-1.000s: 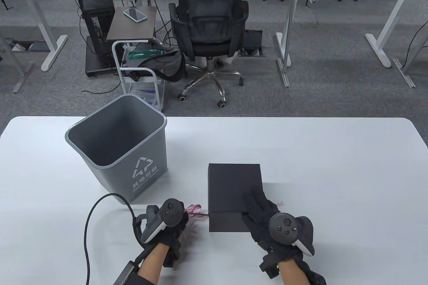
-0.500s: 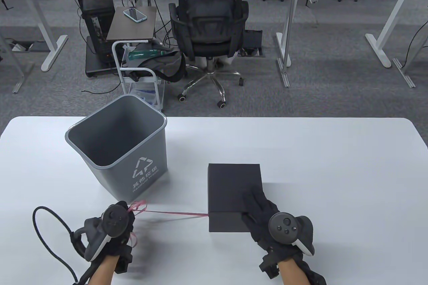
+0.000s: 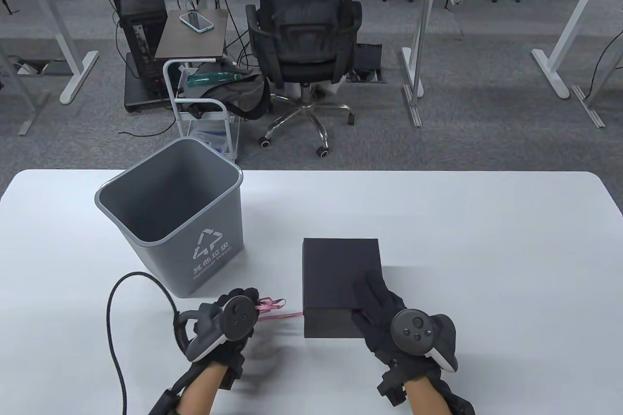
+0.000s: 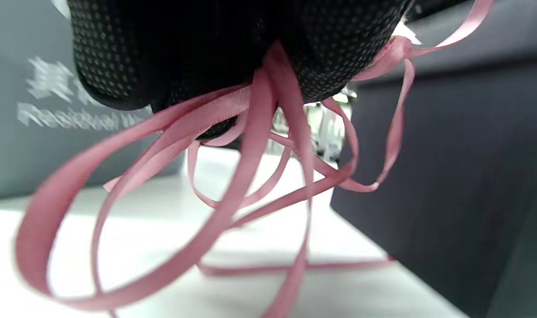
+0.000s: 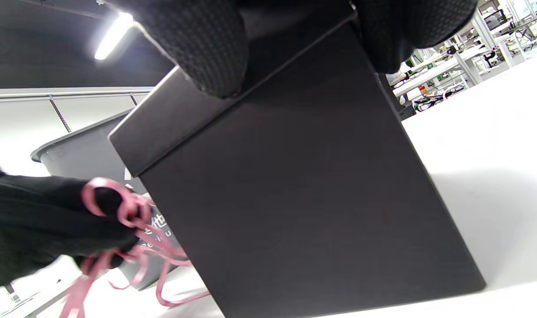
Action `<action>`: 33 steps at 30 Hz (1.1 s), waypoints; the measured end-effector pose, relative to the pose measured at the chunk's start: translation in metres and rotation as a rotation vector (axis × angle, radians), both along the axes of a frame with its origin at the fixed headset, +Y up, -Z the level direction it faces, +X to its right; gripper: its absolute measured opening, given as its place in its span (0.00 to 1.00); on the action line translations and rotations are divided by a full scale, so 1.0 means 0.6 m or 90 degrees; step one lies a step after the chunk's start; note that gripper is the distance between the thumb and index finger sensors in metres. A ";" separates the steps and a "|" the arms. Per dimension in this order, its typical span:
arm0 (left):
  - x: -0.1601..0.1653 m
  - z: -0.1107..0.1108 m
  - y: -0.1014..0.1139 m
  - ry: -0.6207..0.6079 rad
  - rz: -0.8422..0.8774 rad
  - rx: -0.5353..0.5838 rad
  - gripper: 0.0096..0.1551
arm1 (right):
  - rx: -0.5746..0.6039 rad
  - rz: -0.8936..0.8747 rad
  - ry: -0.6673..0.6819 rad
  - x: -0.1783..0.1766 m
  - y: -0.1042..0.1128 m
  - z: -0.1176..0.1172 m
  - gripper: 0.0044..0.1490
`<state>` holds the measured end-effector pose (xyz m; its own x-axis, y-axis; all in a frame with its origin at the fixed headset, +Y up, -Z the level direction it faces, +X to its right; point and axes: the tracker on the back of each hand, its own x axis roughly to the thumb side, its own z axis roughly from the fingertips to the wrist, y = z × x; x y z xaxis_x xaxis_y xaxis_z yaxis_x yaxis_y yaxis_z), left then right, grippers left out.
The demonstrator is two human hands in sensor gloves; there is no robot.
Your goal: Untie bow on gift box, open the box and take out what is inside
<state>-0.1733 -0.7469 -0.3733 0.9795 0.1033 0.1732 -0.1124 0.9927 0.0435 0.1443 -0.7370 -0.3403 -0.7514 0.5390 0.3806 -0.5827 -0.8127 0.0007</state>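
Note:
A black gift box (image 3: 336,269) stands closed on the white table (image 3: 486,249), with no bow on its lid. My right hand (image 3: 377,296) lies flat on the lid's near right corner, fingers straight, holding the box down. Left of the box, my left hand (image 3: 241,300) grips a bunch of loose pink ribbon (image 3: 270,304). One strand runs along the table to the box's lower left edge. In the left wrist view the ribbon (image 4: 251,145) hangs in loops from my closed fingers (image 4: 171,53) beside the box (image 4: 449,185). The right wrist view shows the box side (image 5: 304,198) and the ribbon (image 5: 131,212).
A grey waste bin (image 3: 170,210) stands on the table just behind my left hand. A black cable (image 3: 117,317) loops from my left wrist over the table. Beyond the far edge, a person sits in an office chair (image 3: 304,35).
My left hand swung far left and drew the ribbon taut from the box. It has now come back right near the box, and the ribbon hangs slack. The right hand stayed put.

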 end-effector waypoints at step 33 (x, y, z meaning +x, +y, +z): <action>0.086 -0.032 -0.101 -0.171 -0.097 -0.085 0.20 | -0.003 0.004 0.003 0.002 -0.005 -0.004 0.43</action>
<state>-0.1220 -0.8073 -0.3925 0.9067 -0.0011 0.4219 0.0471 0.9940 -0.0985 0.1456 -0.7401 -0.3426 -0.7531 0.5361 0.3814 -0.5775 -0.8164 0.0071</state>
